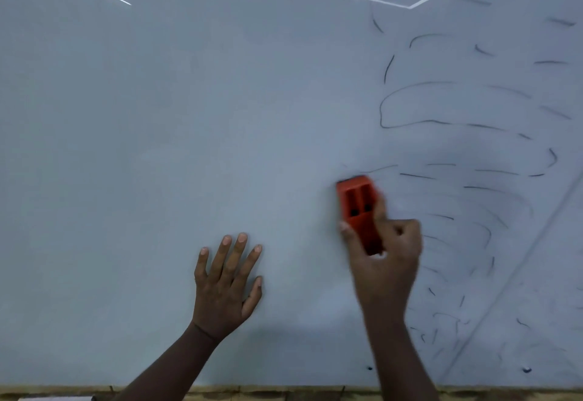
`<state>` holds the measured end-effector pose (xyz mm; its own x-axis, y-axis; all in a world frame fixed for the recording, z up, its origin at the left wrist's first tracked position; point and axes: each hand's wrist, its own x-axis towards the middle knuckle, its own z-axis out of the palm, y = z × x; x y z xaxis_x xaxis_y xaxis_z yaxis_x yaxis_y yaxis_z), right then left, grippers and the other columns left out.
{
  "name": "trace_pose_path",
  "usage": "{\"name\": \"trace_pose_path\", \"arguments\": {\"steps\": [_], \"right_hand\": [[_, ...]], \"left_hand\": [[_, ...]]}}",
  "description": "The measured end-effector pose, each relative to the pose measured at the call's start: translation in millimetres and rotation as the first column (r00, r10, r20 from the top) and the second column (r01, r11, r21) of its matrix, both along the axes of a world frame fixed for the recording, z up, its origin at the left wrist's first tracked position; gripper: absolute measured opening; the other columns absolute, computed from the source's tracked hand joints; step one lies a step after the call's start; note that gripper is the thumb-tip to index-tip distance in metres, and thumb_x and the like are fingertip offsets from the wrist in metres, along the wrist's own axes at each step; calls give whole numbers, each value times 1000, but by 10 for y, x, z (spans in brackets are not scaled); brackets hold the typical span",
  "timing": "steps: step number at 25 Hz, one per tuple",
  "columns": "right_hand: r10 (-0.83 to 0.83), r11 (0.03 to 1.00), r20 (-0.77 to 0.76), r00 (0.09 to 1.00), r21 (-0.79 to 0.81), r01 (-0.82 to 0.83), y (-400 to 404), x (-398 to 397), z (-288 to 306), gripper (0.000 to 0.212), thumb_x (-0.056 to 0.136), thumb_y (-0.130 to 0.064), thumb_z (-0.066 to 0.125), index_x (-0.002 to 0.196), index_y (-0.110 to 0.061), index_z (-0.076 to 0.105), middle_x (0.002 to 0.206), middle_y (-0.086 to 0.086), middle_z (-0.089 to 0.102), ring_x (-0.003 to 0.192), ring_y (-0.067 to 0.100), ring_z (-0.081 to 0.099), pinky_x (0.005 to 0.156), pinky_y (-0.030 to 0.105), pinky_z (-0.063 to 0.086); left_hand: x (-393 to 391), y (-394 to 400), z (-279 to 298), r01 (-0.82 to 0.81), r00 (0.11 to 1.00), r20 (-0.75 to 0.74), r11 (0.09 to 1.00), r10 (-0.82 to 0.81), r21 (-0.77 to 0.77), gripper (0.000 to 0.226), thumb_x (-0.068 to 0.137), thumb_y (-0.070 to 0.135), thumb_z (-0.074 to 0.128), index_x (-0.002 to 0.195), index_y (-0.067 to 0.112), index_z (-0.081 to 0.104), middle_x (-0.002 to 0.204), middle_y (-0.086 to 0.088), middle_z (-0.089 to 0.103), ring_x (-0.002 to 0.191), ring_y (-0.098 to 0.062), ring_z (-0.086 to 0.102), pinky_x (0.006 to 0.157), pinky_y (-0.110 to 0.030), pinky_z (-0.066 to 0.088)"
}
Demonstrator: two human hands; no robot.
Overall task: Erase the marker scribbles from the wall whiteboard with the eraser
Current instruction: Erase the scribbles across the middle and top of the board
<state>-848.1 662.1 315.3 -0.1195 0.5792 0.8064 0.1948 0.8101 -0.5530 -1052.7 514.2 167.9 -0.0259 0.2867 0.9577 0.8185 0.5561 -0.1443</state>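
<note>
The whiteboard (189, 100) fills nearly the whole view. Its left and middle are wiped plain, while black marker scribbles (457, 123) cover the right part in broken, partly smeared strokes. My right hand (385, 261) grips an orange eraser (359, 208) and holds it upright against the board at the left edge of the scribbles; the hand is motion-blurred. My left hand (225, 280) lies flat on the board with its fingers spread, lower centre, a hand's width left of the eraser.
A wooden ledge (284, 392) runs along the board's bottom edge. Two small dark dots (369, 368) sit low on the board. Ceiling light reflections (410, 6) show near the top.
</note>
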Motion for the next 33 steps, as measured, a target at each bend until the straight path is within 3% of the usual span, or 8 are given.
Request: {"name": "trace_pose_path", "arguments": {"steps": [7, 12, 19, 22, 26, 28, 30, 33], "right_hand": [[-48, 961, -228, 972, -277, -17, 177, 177, 245, 82, 77, -64, 67, 151, -34, 50, 103, 3, 42, 96, 23, 58, 87, 47, 59], [43, 986, 167, 985, 154, -70, -604, -403, -20, 73, 82, -57, 77, 147, -33, 54, 93, -2, 44, 84, 20, 49, 66, 32, 47], [34, 970, 179, 983, 232, -75, -597, -446, 61, 73, 83, -69, 61, 146, -33, 57, 94, -4, 47, 83, 15, 48, 62, 28, 49], [19, 998, -27, 999, 67, -17, -122, -170, 346, 71, 83, -65, 66, 145, -31, 58, 91, -2, 45, 75, 20, 56, 65, 29, 48], [-65, 966, -280, 958, -258, -10, 441, 312, 326, 73, 84, -63, 72, 149, -36, 53, 103, 6, 55, 85, 20, 65, 75, 8, 50], [-120, 930, -330, 936, -367, -10, 539, 380, 207, 71, 86, -59, 71, 150, -38, 50, 111, 9, 59, 92, 15, 62, 87, 23, 53], [-122, 927, -357, 926, -374, -22, 521, 342, 237, 69, 87, -58, 72, 149, -37, 51, 109, 10, 58, 82, -1, 58, 89, 27, 53], [-75, 976, -329, 941, -217, 1, 273, 67, 453, 72, 82, -58, 76, 146, -29, 57, 96, 9, 52, 70, -2, 54, 74, 4, 42]], "left_hand": [[118, -14, 1238, -14, 1000, 21, 985, 11, 170, 63, 100, 37, 58, 158, 16, 45, 156, -6, 42, 139, -28, 44, 115, -48, 22], [-109, -47, 2597, -16, 996, 89, 930, -18, 368, 73, 102, 35, 53, 167, 12, 29, 173, -18, 26, 161, -31, 24, 123, -54, 22], [-122, -25, 2608, -110, 993, 74, 950, 93, 292, 64, 110, 33, 40, 168, 10, 27, 173, -25, 22, 163, -37, 18, 132, -57, 13], [-113, -17, 2603, -104, 994, 71, 953, 88, 286, 64, 110, 34, 39, 168, 10, 27, 173, -25, 22, 163, -37, 17, 131, -58, 14], [-119, -13, 2590, -104, 994, 66, 951, 89, 290, 64, 110, 33, 39, 168, 10, 26, 174, -25, 21, 163, -38, 17, 131, -58, 14], [-122, -7, 2584, -113, 993, 67, 950, 98, 290, 64, 111, 33, 38, 169, 9, 24, 174, -26, 20, 164, -38, 16, 131, -58, 13], [-118, 6, 2569, -115, 993, 58, 952, 103, 285, 65, 111, 33, 37, 169, 9, 23, 174, -26, 19, 164, -39, 15, 131, -60, 13], [-113, 14, 2554, -115, 993, 54, 954, 104, 278, 66, 111, 33, 37, 169, 8, 21, 174, -27, 18, 164, -40, 14, 131, -61, 13]]}}
